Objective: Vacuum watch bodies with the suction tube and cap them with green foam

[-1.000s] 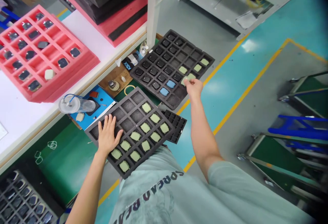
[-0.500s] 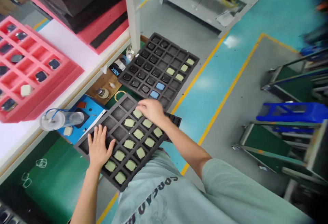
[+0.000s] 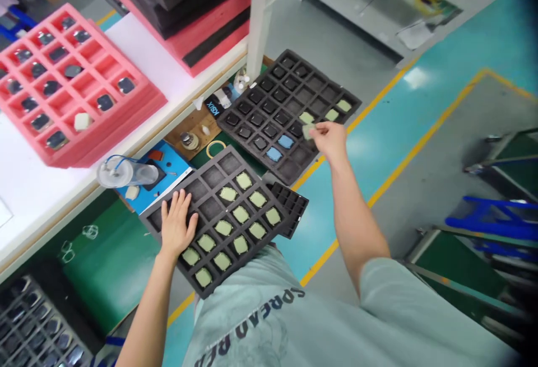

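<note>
My left hand [image 3: 177, 226] lies with spread fingers on the left side of the near black foam tray [image 3: 200, 210], which holds several pale green pieces [image 3: 241, 214] in its right and lower pockets. Over the far black foam tray [image 3: 290, 166], my right hand [image 3: 332, 140] pinches a pale green piece [image 3: 310, 131]. That far tray carries several black pieces [image 3: 268, 106], two blue pieces [image 3: 286, 142] and a few green ones [image 3: 344, 106] near its right corner.
A pink foam tray [image 3: 153, 106] with dark pieces and one whitish piece sits on the white table [image 3: 25, 173]. A clear cylinder [image 3: 145, 175] stands by the blue mat. A small black tray [image 3: 294, 201] sits between the two large trays.
My right hand has moved from the near tray up and right to the far tray, with a green piece now visible in its fingers. My left hand stays on the near tray.
</note>
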`<state>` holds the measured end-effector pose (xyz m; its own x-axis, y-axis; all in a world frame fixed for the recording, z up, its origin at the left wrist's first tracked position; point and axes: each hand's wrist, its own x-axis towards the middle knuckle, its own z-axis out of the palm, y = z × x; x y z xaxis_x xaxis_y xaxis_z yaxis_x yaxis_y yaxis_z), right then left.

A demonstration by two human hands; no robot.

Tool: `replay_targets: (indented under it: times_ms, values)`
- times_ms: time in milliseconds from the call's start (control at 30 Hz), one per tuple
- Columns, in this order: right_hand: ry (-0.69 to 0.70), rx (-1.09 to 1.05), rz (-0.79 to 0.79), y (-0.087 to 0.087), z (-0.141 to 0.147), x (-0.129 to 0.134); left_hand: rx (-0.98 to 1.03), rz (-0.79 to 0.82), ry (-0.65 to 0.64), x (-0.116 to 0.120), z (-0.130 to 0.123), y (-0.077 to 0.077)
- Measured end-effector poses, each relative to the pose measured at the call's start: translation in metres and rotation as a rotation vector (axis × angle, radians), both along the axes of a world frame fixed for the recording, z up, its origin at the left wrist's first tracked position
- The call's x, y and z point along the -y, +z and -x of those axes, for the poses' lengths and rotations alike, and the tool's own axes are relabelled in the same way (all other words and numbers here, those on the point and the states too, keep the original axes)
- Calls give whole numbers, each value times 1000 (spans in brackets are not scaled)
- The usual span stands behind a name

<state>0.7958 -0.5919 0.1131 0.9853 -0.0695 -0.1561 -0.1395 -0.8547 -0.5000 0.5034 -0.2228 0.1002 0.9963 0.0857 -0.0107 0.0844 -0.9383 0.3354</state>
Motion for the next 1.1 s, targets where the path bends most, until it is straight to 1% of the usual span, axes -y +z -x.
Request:
replay_targets:
  times_ms: [33,67,100,133,167,233,267,333,367,400,433,500,533,567,633,667,700,733,767,833,900,967,1033,1100]
  values:
    - [65,-23,-57,2,24,-21,-12,-3,-3,0,1,1]
    - [187,-68,-148,4,51,-45,-24,-10,-2,0,1,1]
    - [391,-132,-276,7,80,-70,-34,-19,0,0,1,2]
    - [523,-184,-345,9,108,-96,-41,-28,1,0,1,3]
    - [592,-212,-375,12,135,-120,-47,-36,-1,0,1,3]
    - [659,-231,-363,16,176,-162,-49,-48,-16,0,1,4]
    - [670,-231,-336,17,190,-176,-43,-52,-26,0,0,4]
    - [681,-220,-275,19,202,-191,-20,-59,-37,0,-1,4]
    - [685,-211,-251,20,200,-191,-4,-64,-37,0,-2,3]
    - [691,-199,-232,20,192,-185,12,-70,-37,0,-3,2]
    - [673,-180,-212,21,178,-175,25,-76,-38,0,-4,1]
    - [576,-125,-159,21,132,-142,43,-83,-42,0,-5,-1]
    - [419,-71,-104,20,102,-121,51,-81,-44,0,-5,-2]
    - [304,-31,-51,18,70,-100,57,-75,-45,0,-5,-2]
    - [137,-4,34,11,5,-60,61,-53,-41,0,-5,-3]
    - [-21,-14,90,7,-23,-44,57,-40,-37,-1,-4,-3]
    - [-74,-29,112,2,-46,-31,50,-25,-32,-2,-4,-3]
    - [-99,-45,120,-2,-63,-22,40,-7,-28,-3,-3,-3]
    - [-116,-64,121,-6,-74,-15,29,16,-23,-5,-2,-3]
    - [-107,-96,100,-10,-82,-8,18,87,0,-8,2,-2]
    - [-102,-104,72,-12,-77,-6,6,194,46,-11,5,1]
    - [-91,-68,43,-12,-66,-11,-11,316,102,-13,9,4]
    - [-49,-2,11,-8,-48,-26,-29,414,138,-15,11,7]
    - [56,56,-52,-3,-13,-54,-35,467,158,-17,12,9]
